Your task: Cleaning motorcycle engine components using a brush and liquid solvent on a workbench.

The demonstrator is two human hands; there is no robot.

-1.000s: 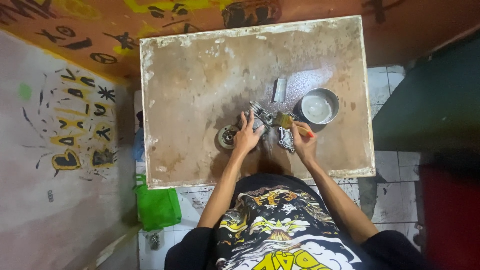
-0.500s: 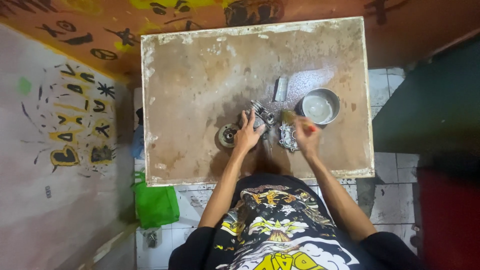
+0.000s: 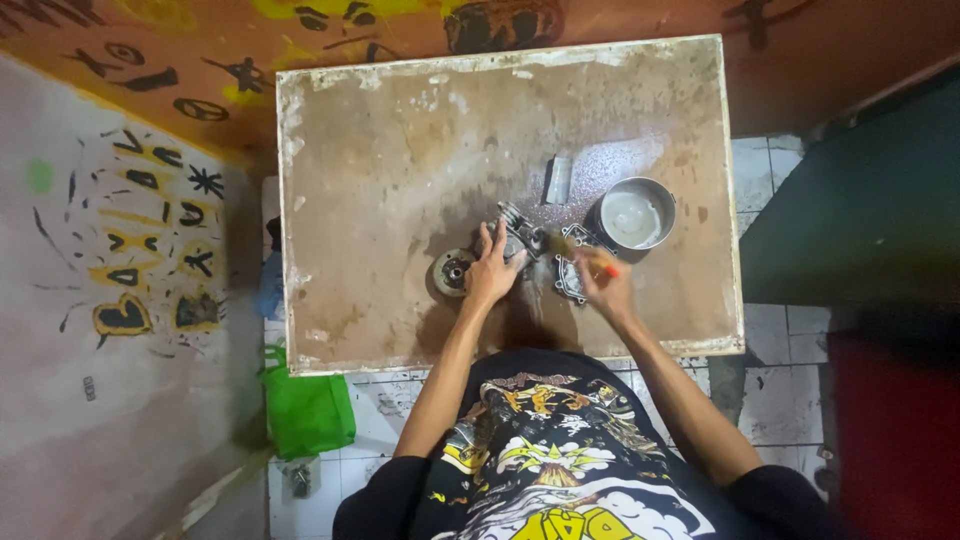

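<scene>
A: Starting at the left, what sits on the tabletop (image 3: 380,160)?

B: A round metal disc (image 3: 452,272) with a dark hub lies flat, just beside the left hand (image 3: 493,270). That hand is spread, palm down, fingers pressing on a finned metal engine part (image 3: 518,236) near the middle of the board, pinning it rather than gripping it.

A: How would that part handle, do you think?

B: It looks like cast metal: stiff, probably heavy for its bulk, with thin cooling fins that could have sharp edges. The surface around it looks wet and dark, so I'd judge it slippery. The solid body below the fins seems a safer place to take hold than the fins themselves.

A: And further right?

B: A flat grey metal cover (image 3: 571,277) lies touching or just beside the engine part. The right hand (image 3: 606,288) is clenched round a small brush (image 3: 583,252) with an orange handle, its bristles pointed toward the engine part. The hand is blurred, so the exact finger placement is hard to tell.

A: Anything beyond it?

B: A small grey block (image 3: 558,180) stands apart, farther up the board, and a round metal pot (image 3: 634,213) holding pale liquid sits near the right edge, close to the brush. The pot looks light, and easy to tip.
</scene>
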